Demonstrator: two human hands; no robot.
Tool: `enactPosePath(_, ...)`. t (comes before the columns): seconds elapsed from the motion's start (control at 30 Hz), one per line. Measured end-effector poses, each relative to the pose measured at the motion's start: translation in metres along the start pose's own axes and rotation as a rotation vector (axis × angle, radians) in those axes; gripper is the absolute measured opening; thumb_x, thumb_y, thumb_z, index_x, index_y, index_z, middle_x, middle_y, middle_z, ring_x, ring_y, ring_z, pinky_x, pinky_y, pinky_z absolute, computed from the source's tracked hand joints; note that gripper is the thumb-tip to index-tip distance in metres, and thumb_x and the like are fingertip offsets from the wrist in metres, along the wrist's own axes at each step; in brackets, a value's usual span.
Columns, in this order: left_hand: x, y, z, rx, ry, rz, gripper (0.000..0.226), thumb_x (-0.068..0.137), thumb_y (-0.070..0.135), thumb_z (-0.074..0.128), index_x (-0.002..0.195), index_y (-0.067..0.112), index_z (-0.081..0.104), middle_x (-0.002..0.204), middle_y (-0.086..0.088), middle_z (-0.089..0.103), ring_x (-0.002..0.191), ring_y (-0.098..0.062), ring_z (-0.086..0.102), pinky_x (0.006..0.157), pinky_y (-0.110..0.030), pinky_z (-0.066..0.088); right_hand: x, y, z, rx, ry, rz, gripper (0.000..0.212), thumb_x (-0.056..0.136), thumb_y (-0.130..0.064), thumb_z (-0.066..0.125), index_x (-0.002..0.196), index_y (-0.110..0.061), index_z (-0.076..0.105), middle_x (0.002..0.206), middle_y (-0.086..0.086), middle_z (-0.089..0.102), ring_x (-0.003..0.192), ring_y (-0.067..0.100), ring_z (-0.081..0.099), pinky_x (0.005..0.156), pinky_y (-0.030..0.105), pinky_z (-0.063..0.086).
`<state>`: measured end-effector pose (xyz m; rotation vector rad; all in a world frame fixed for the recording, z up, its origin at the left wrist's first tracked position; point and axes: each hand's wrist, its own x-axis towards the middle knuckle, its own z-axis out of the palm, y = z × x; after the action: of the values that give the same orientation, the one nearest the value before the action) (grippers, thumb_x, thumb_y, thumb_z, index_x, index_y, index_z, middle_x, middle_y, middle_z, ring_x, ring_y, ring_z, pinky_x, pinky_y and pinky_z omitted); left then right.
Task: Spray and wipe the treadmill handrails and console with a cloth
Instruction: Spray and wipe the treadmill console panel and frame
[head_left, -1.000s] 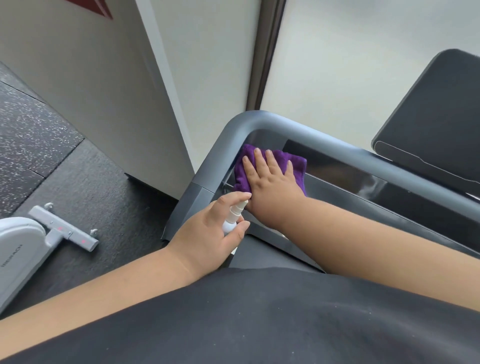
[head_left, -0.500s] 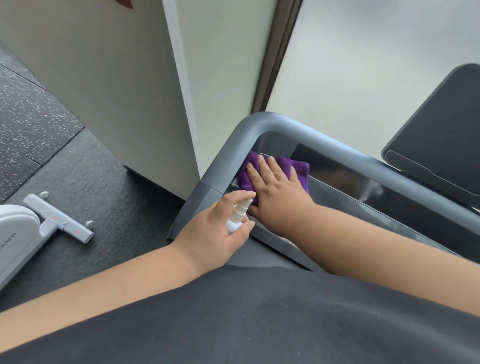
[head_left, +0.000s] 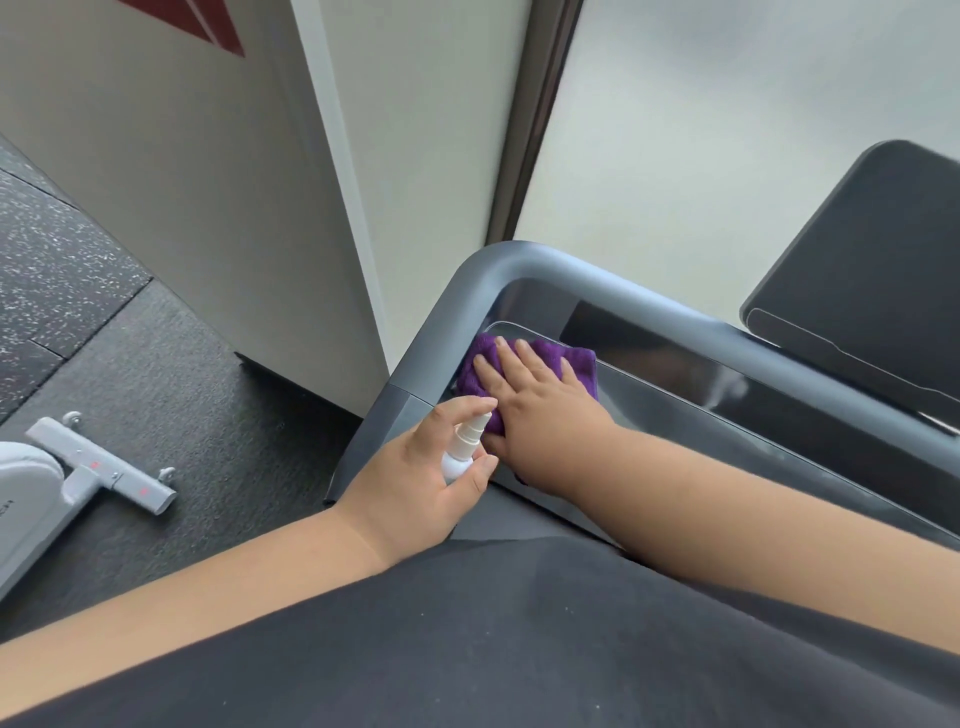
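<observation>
My right hand (head_left: 540, 410) lies flat with straight fingers on a purple cloth (head_left: 576, 361), pressing it onto the glossy console tray (head_left: 727, 410) in the treadmill's left corner. The grey handrail (head_left: 524, 267) curves around that corner just beyond the cloth. My left hand (head_left: 421, 478) grips a small white spray bottle (head_left: 462, 449), index finger on its top, right beside my right hand. The dark console screen (head_left: 872, 270) stands tilted at the right.
A white wall panel and a frosted window rise directly behind the handrail. A grey and white machine foot (head_left: 98, 467) rests on the black rubber floor at the left. My black shirt fills the bottom of the view.
My right hand with the cloth has slid slightly along the tray by the corner. The left hand keeps the bottle beside it. The head camera has shifted a little.
</observation>
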<state>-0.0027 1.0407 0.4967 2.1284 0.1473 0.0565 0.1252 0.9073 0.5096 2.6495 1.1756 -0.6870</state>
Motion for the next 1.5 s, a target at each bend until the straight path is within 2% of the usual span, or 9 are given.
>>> enactPosePath(0.37,-0.004,-0.002,0.002,-0.033,0.018,-0.017,0.05,0.089,0.034,0.063,0.127,0.054,0.036,0.091,0.017,0.062,0.08,-0.007,0.06,0.076,-0.019,0.045,0.008,0.004,-0.009,0.096,0.067,0.119,0.084,0.093,-0.068,0.03,0.158,-0.024,-0.001,0.166,0.003,-0.009,0.152,0.023,-0.007,0.12,0.055,0.01)
enactPosePath(0.6,-0.008,-0.004,0.001,-0.044,0.056,0.018,0.048,0.087,0.042,0.06,0.128,0.05,0.036,0.099,0.031,0.057,0.082,0.002,0.059,0.076,-0.013,0.044,-0.028,-0.02,0.013,0.025,-0.001,-0.065,0.076,0.099,-0.058,0.026,0.157,-0.022,-0.006,0.165,0.004,-0.015,0.151,0.024,-0.013,0.122,0.053,0.005)
enactPosePath(0.77,-0.005,-0.004,0.003,-0.057,0.055,0.031,0.047,0.086,0.045,0.058,0.128,0.051,0.037,0.091,0.017,0.061,0.08,-0.009,0.061,0.075,-0.02,0.047,-0.003,-0.007,0.005,0.118,0.064,0.028,0.081,0.094,-0.064,0.029,0.158,-0.025,-0.002,0.165,0.0,-0.011,0.152,0.019,-0.01,0.122,0.051,0.005)
enactPosePath(1.0,0.002,0.002,0.007,-0.021,0.041,0.002,0.046,0.085,0.046,0.055,0.126,0.054,0.036,0.094,0.018,0.061,0.083,-0.01,0.06,0.077,-0.024,0.048,0.01,0.006,0.008,0.106,0.174,0.18,0.093,0.085,-0.077,0.023,0.157,-0.026,-0.004,0.166,0.001,-0.009,0.152,0.021,-0.008,0.121,0.053,0.006)
enactPosePath(1.13,0.004,0.004,0.01,-0.016,0.025,0.004,0.046,0.085,0.048,0.053,0.128,0.052,0.036,0.094,0.015,0.061,0.081,-0.011,0.06,0.077,-0.03,0.05,-0.016,0.023,0.021,0.125,0.17,0.254,0.106,0.079,-0.085,0.032,0.158,-0.024,-0.005,0.166,0.001,-0.01,0.152,0.023,-0.008,0.121,0.053,0.008)
enactPosePath(1.27,0.004,0.003,0.011,0.001,-0.01,0.037,0.048,0.091,0.035,0.06,0.128,0.052,0.035,0.092,0.014,0.061,0.078,-0.012,0.06,0.073,-0.022,0.047,-0.045,0.035,0.035,0.123,0.144,0.314,0.11,0.078,-0.087,0.034,0.157,-0.023,-0.007,0.165,0.004,-0.011,0.152,0.024,-0.011,0.121,0.056,0.007)
enactPosePath(1.37,0.005,0.007,0.011,0.023,-0.013,0.058,0.049,0.089,0.033,0.061,0.127,0.052,0.034,0.093,0.018,0.062,0.08,-0.007,0.061,0.071,-0.009,0.042,-0.032,0.023,0.033,0.098,0.125,0.33,0.112,0.075,-0.091,0.021,0.156,-0.02,-0.008,0.164,0.012,-0.014,0.15,0.034,-0.013,0.116,0.064,-0.004)
enactPosePath(1.43,0.006,0.011,0.011,0.017,-0.018,0.065,0.049,0.088,0.033,0.062,0.126,0.05,0.035,0.094,0.022,0.062,0.083,-0.004,0.061,0.072,-0.004,0.039,-0.014,0.012,0.026,0.114,0.143,0.276,0.104,0.078,-0.085,0.012,0.156,-0.019,-0.009,0.163,0.016,-0.015,0.149,0.038,-0.016,0.113,0.067,-0.01)
enactPosePath(1.5,0.007,0.015,0.011,0.02,-0.041,0.083,0.048,0.088,0.036,0.06,0.126,0.05,0.035,0.095,0.02,0.062,0.084,-0.005,0.062,0.073,-0.005,0.04,0.006,0.003,0.017,0.113,0.14,0.184,0.09,0.088,-0.072,0.014,0.156,-0.019,-0.011,0.162,0.017,-0.019,0.148,0.039,-0.02,0.112,0.067,-0.013)
